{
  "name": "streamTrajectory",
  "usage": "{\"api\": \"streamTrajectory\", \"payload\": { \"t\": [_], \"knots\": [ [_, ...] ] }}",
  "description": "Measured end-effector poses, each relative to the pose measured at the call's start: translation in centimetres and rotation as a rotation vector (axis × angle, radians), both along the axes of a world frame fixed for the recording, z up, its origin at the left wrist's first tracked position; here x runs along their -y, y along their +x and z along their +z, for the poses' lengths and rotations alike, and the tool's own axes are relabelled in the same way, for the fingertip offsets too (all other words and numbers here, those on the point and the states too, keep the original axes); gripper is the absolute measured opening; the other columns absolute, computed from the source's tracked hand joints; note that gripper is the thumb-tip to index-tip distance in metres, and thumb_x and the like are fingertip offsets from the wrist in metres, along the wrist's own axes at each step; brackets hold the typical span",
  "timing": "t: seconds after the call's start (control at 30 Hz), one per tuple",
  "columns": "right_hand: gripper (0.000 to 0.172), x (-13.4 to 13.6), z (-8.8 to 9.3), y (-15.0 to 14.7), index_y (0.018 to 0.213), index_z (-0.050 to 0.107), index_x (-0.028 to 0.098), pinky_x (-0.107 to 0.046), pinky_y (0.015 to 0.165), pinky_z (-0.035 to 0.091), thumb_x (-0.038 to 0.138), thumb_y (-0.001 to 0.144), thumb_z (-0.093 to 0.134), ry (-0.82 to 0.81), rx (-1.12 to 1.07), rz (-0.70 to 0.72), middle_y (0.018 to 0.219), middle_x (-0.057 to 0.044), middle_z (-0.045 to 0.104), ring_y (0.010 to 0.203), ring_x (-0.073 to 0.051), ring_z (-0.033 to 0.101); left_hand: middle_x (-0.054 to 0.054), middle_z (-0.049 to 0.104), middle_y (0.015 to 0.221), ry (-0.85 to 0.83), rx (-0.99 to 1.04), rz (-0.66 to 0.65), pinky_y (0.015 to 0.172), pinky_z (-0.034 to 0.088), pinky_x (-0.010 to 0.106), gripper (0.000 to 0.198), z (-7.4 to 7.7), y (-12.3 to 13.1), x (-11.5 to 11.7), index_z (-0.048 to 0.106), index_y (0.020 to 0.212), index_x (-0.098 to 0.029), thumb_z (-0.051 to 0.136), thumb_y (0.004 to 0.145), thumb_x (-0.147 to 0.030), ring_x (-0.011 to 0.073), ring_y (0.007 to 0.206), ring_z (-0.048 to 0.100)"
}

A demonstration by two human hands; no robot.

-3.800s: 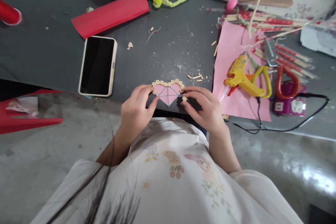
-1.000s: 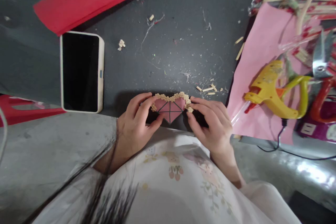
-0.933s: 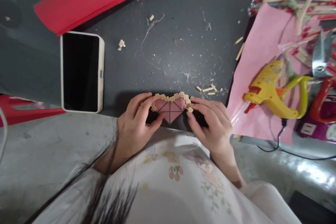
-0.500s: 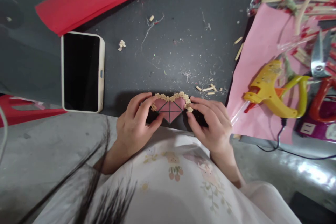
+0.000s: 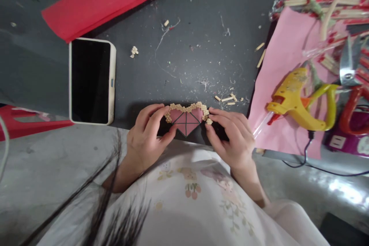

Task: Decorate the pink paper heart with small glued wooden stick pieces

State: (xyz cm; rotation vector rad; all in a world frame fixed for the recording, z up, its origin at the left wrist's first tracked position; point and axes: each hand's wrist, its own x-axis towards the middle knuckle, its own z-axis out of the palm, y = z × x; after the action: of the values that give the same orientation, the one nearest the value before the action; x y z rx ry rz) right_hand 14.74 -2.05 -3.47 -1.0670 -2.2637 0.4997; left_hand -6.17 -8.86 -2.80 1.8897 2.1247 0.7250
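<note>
A pink heart with dark lines across it lies at the table's near edge, its point toward me. Small pale clusters border its top and upper sides. My left hand grips the heart's left side between thumb and fingers. On the other side, my right hand has its thumb and fingers around a small pale cluster at the heart's right edge. Pale stick pieces lie just beyond my right hand.
A phone and folded red paper lie at left. At right, pink paper bears a yellow glue gun, with scissors beside it. A small pale cluster sits near the phone.
My left hand has shifted slightly left, uncovering more of the heart's left border. My right hand has barely moved and stays at the small cluster.
</note>
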Motion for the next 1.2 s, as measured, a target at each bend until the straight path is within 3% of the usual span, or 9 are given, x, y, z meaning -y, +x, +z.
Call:
{"api": "streamTrajectory", "payload": {
  "t": [0.37, 0.9, 1.2],
  "knots": [
    [0.03, 0.26, -0.07, 0.19, 0.106, 0.062, 0.019, -0.037, 0.082, 0.058, 0.008, 0.08, 0.07, 0.004, -0.014, -0.04, 0.103, -0.009, 0.077, 0.093, -0.021, 0.072, 0.006, 0.066, 0.114, 0.01, -0.017, -0.016, 0.07, 0.058, 0.024, 0.042, -0.11, 0.07, 0.11, 0.057, 0.12, -0.022, 0.07, 0.081, -0.017, 0.0153, 0.092, 0.068],
    [0.031, 0.32, -0.12, 0.24, 0.109, 0.061, 0.022, -0.038, 0.081, 0.059, 0.01, 0.081, 0.068, 0.003, -0.01, -0.047, 0.103, -0.007, 0.077, 0.092, -0.022, 0.073, 0.007, 0.066, 0.119, 0.0, -0.002, -0.019, 0.079, 0.059, 0.028, 0.042, -0.19, 0.23, 0.24, 0.057, 0.122, -0.023, 0.069, 0.082, -0.017, 0.0175, 0.099, 0.068],
    [0.031, 0.33, -0.28, 0.37, 0.108, 0.062, 0.02, -0.038, 0.082, 0.059, 0.009, 0.08, 0.07, 0.027, -0.043, -0.057, 0.102, -0.01, 0.077, 0.093, -0.022, 0.073, 0.007, 0.066, 0.115, 0.05, 0.038, 0.065, 0.063, 0.054, 0.022, 0.035, -0.07, -0.18, 0.56, 0.06, 0.117, -0.021, 0.068, 0.083, -0.019, 0.0113, 0.08, 0.067]
  ]
}}
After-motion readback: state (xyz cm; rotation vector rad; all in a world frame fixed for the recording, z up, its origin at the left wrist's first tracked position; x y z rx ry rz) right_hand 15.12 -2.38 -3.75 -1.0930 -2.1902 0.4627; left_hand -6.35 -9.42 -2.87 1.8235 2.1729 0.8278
